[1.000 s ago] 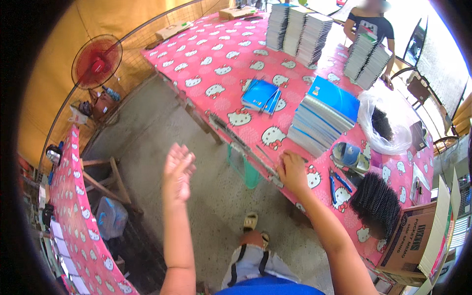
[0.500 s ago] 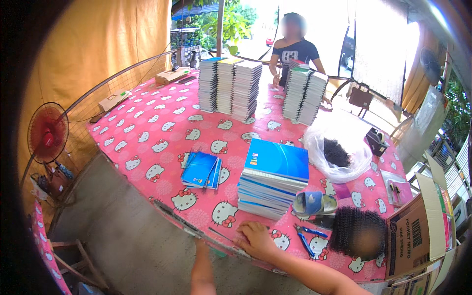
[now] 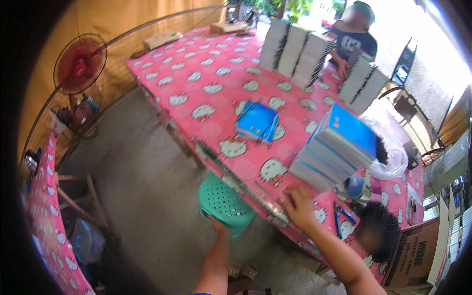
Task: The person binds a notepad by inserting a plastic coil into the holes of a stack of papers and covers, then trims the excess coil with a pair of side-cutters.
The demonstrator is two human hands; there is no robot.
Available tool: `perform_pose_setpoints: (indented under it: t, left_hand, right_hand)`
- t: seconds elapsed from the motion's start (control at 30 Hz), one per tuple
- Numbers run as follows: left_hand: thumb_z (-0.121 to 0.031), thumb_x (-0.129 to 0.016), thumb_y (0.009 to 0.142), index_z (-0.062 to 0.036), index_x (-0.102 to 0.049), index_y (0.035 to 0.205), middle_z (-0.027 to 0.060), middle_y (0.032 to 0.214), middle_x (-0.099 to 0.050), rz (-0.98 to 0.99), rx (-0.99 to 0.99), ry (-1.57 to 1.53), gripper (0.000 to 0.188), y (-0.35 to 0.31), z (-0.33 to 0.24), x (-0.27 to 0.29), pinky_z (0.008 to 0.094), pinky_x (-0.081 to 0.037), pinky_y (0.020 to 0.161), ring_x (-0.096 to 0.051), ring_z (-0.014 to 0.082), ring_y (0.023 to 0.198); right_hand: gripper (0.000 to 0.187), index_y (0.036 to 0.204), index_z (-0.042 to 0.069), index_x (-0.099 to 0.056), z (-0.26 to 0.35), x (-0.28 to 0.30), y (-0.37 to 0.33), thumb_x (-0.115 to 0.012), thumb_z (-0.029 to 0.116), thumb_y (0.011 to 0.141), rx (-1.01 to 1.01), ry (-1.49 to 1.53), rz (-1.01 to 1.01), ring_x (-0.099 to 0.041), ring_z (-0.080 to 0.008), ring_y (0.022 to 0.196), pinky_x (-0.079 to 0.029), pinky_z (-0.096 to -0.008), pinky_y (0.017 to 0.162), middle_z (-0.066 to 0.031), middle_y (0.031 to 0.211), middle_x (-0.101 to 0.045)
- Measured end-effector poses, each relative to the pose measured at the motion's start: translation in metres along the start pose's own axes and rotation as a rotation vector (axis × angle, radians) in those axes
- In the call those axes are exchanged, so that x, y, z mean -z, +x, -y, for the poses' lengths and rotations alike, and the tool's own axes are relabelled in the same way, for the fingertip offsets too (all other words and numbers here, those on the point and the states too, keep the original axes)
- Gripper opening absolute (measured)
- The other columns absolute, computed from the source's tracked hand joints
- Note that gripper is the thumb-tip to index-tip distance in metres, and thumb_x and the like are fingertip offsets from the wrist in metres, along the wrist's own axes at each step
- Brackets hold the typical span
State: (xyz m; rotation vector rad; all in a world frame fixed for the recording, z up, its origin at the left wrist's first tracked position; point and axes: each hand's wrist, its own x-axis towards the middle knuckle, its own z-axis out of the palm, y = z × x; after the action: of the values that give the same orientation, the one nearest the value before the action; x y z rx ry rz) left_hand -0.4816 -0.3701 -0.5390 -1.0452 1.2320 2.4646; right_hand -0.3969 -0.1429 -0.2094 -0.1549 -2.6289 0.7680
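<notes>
My left hand (image 3: 220,225) grips the near rim of a green plastic stool (image 3: 227,199), whose seat is dotted with holes. The stool stands on the floor, partly under the table. At the table's near edge, my right hand (image 3: 298,209) lies on the pink patterned tablecloth (image 3: 216,129) with its fingers apart and nothing in it. Just beyond that hand rises a tall stack of blue-covered notebooks (image 3: 334,152). Pliers with blue handles (image 3: 339,220) lie to its right. A smaller pile of blue notebooks (image 3: 258,121) sits farther left.
Tall stacks of spiral notebooks (image 3: 295,54) stand at the far side, near another person (image 3: 353,42). A bundle of black binding coils (image 3: 377,231) and a cardboard box (image 3: 413,253) are at the right. A red fan (image 3: 79,66) stands left. A metal strip (image 3: 246,184) runs along the table edge.
My view has swung down and left, bringing the green stool into sight. My left hand, formerly beside the table edge, is now lower, at the stool's rim. My right hand stays on the table.
</notes>
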Motion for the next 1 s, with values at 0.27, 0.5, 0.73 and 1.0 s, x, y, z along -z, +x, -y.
perform_pose_setpoints:
  t: [0.27,0.5,0.73,1.0]
  left_hand:
    - [-0.045,-0.036,0.098,-0.0039,-0.041,0.137,0.0153,0.13,-0.05,0.106,-0.117,0.023,0.056,-0.071,-0.096,0.176,0.0457,-0.049,0.09,-0.053,0.0308,0.116]
    - [-0.04,-0.039,0.098,-0.0048,-0.042,0.137,0.0148,0.129,-0.054,0.519,-0.178,0.154,0.053,-0.052,-0.155,0.321,0.0447,-0.045,0.096,-0.05,0.0296,0.12]
    - [-0.036,-0.045,0.095,-0.0026,-0.039,0.139,0.0175,0.131,-0.052,-0.261,0.321,1.313,0.056,-0.182,-0.18,0.402,0.0444,-0.042,0.097,-0.049,0.0312,0.121]
    - [-0.033,-0.052,0.091,-0.0001,-0.036,0.14,0.0206,0.133,-0.05,-0.344,0.478,1.755,0.06,-0.272,-0.205,0.411,0.0442,-0.039,0.098,-0.048,0.0329,0.121]
  right_hand:
    - [0.026,0.1,0.003,-0.058,0.015,0.002,0.007,-0.063,0.023,0.083,-0.006,-0.043,-0.008,-0.051,-0.034,0.1,-0.038,-0.0427,0.087,-0.0148,0.104,-0.057]
    - [0.023,0.099,0.003,-0.058,0.019,0.0,0.005,-0.063,0.019,0.083,0.008,-0.064,-0.019,-0.051,-0.0339,0.101,-0.039,-0.043,0.087,-0.0149,0.105,-0.057]
    - [0.023,0.1,0.002,-0.059,0.009,0.0,0.0,-0.063,0.017,0.083,-0.014,-0.046,-0.049,-0.052,-0.0355,0.101,-0.04,-0.0445,0.089,-0.0158,0.108,-0.057]
    - [0.042,0.113,0.003,-0.056,0.042,0.047,-0.187,-0.069,0.01,0.074,0.203,0.036,0.153,-0.048,-0.0391,0.111,-0.04,-0.0495,0.092,-0.0209,0.12,-0.051]
